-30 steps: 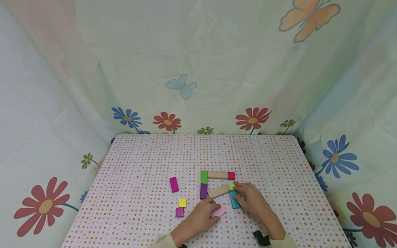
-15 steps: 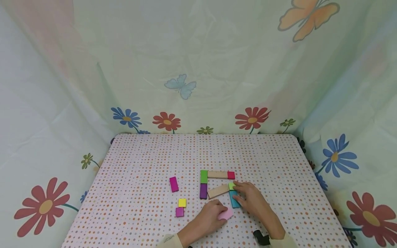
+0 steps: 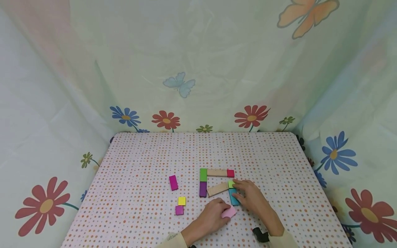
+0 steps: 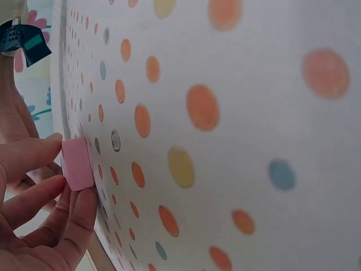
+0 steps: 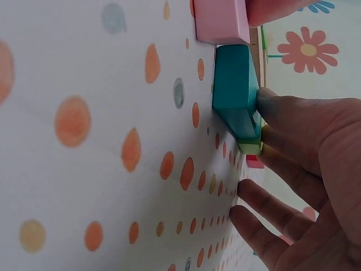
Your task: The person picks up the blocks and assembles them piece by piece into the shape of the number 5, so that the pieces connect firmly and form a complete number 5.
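My left hand [image 3: 212, 216] pinches a pink block [image 3: 228, 212] low over the dotted tabletop, thumb on one side and fingers on the other. In the right wrist view that pink block [image 5: 223, 21] lies close to the near end of a teal block [image 5: 232, 76]. The teal block joins end to end with a small lime green block [image 3: 231, 184]. My right hand [image 3: 253, 197] rests its thumb on the teal block and a fingertip on the lime one. Its other fingers are spread and reach toward the table. A wooden plank [image 3: 217, 189] slants from the lime block leftward.
A green block [image 3: 203, 175] and a purple block [image 3: 203, 189] form a column left of the plank. A second plank [image 3: 216, 173] and a red block [image 3: 230, 173] extend right from the green one. Magenta [image 3: 173, 183], yellow [image 3: 181, 201] and violet [image 3: 179, 210] blocks lie further left.
My left hand has moved the pink block rightward, to just below the teal block. My right hand has stayed in place on the teal and lime blocks.
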The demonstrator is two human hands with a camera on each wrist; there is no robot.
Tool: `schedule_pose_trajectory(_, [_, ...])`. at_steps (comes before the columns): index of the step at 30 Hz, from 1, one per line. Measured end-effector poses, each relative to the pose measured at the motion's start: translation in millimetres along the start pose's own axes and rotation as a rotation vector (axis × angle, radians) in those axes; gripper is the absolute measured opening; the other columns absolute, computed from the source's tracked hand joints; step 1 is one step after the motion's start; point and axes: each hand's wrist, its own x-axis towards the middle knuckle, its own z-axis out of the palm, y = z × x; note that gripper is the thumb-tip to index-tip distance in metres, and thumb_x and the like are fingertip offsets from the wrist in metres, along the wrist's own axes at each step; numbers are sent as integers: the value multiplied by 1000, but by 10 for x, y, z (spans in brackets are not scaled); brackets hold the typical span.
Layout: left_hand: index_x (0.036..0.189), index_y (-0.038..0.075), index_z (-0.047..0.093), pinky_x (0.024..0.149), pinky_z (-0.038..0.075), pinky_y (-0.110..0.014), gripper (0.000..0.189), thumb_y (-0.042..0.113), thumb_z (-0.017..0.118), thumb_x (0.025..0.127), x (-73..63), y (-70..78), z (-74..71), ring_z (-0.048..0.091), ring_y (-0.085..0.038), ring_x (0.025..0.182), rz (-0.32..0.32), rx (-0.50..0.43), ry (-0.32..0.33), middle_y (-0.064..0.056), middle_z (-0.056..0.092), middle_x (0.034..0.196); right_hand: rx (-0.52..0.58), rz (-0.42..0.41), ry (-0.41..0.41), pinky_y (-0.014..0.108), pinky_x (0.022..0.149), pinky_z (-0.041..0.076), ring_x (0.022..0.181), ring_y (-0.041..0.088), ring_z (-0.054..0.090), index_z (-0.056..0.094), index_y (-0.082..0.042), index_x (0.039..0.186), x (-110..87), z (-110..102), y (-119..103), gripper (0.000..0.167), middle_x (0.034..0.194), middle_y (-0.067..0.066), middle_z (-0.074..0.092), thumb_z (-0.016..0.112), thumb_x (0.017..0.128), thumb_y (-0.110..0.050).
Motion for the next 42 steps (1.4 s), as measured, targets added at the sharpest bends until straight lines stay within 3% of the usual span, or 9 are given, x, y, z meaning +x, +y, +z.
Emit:
schedule_pose_trajectory(5, [122,9,79,81,56,-20,34,23,82,91,-2,-40,46,66,-6,96,21,2,-1,-1,74,108,-1,-8,9,63,114,48,138,41,59,75,-3,128,-13,5,-3,39,148,13,66,81,94,-22])
schedule_pose_trajectory(9, [121,9,80,82,53,-14,34,22,84,89,-6,34,-33,64,-2,95,2,-7,-19,0,74,107,0,-7,16,63,115,48,138,41,59,75,-3,128,-11,13,-6,39,149,13,66,81,94,-22])
schedule_pose_trajectory(22, [121,11,80,85,53,-14,33,22,84,90,26,77,-11,65,-3,98,15,17,-12,1,75,108,-11,0,13,63,115,48,137,41,60,75,-2,129,4,9,-13,40,149,13,66,81,94,-23])
schedule_pose_trajectory(28, [119,9,80,82,53,-14,33,21,84,89,19,99,-5,66,-5,97,25,24,18,0,75,107,-16,2,6,63,114,48,138,40,60,75,-3,129,-8,3,-15,40,150,13,65,81,94,-23])
schedule_pose_trajectory(39, [120,9,80,80,53,-15,32,22,83,91,32,136,6,66,-3,97,-43,-44,18,1,74,108,-16,-11,16,61,113,50,136,39,61,75,-3,129,-2,7,-20,41,149,13,66,81,94,-23])
schedule_pose_trajectory(42, [119,9,80,82,54,-17,29,25,80,94,-15,140,-18,66,-5,99,-48,-21,44,1,73,110,-6,-13,19,62,114,49,136,40,61,75,-3,128,-13,15,-15,39,149,14,66,81,94,-22])
